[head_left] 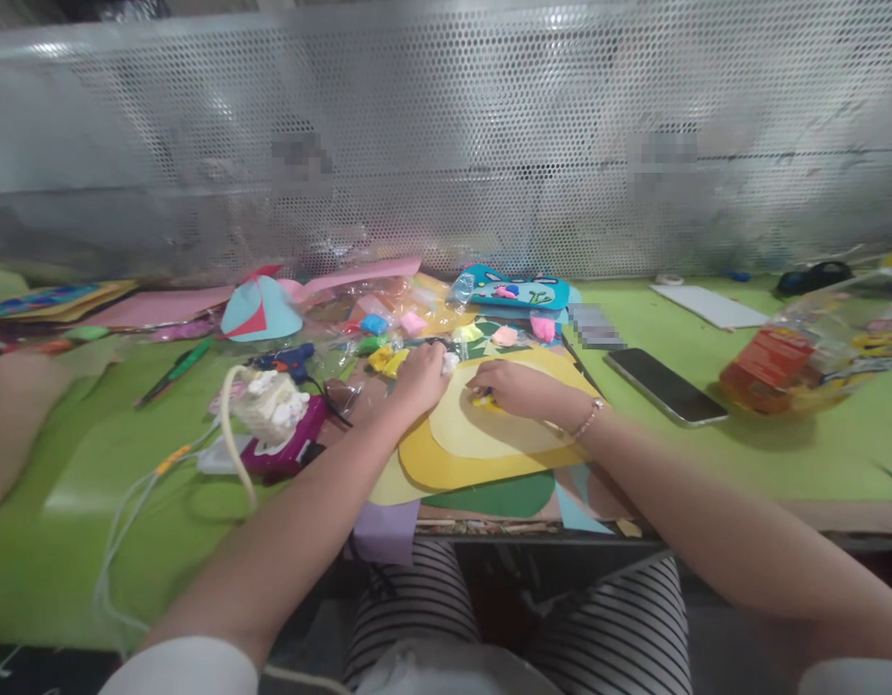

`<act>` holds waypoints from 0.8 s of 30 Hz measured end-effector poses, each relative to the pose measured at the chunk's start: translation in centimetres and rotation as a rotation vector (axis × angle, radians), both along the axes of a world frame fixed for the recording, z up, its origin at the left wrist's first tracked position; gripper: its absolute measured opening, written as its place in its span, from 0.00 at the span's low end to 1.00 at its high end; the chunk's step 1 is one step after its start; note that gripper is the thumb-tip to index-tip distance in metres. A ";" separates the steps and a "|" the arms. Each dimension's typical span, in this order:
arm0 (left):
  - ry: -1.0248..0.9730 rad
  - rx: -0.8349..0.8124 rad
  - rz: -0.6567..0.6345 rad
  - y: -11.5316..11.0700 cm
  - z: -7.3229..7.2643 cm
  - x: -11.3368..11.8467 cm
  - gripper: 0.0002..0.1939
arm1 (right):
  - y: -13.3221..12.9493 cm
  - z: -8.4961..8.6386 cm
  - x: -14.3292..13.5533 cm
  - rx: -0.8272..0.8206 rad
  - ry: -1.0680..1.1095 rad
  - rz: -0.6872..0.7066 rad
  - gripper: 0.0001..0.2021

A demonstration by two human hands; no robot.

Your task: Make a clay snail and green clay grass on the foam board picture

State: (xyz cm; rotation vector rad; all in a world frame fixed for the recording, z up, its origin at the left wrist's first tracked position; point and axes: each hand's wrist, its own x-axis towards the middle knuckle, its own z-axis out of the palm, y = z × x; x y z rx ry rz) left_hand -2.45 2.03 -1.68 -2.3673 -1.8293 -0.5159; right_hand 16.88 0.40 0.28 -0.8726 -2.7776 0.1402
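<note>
My left hand [421, 378] is closed, its fingertips on a small white lump of soft clay [450, 363] at the edge of a layered yellow paper shape [446, 470]. On the pale cream middle [518, 436] of that shape rests my right hand [510, 388], fingers bent and pinched together. Under those fingers shows a small yellow piece [481, 399] with a dark blue bit; the fingers partly hide it. Yellow clay [388, 361] lies just left of my left hand. Blue [375, 323] and pink [412, 322] clay lumps sit behind it.
A phone [665, 386] and a large plastic jar [794, 357] stand to the right. A purple power strip [283, 449] with cables, a glue gun [283, 361] and green scissors [175, 372] lie left. Another person's arm [18, 410] reaches in. A perforated metal screen [446, 145] rises behind.
</note>
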 end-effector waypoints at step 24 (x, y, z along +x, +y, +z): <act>-0.504 0.055 -0.276 -0.5 1.4 1.3 0.19 | 0.4 0.5 -0.3 0.073 0.641 -0.240 0.05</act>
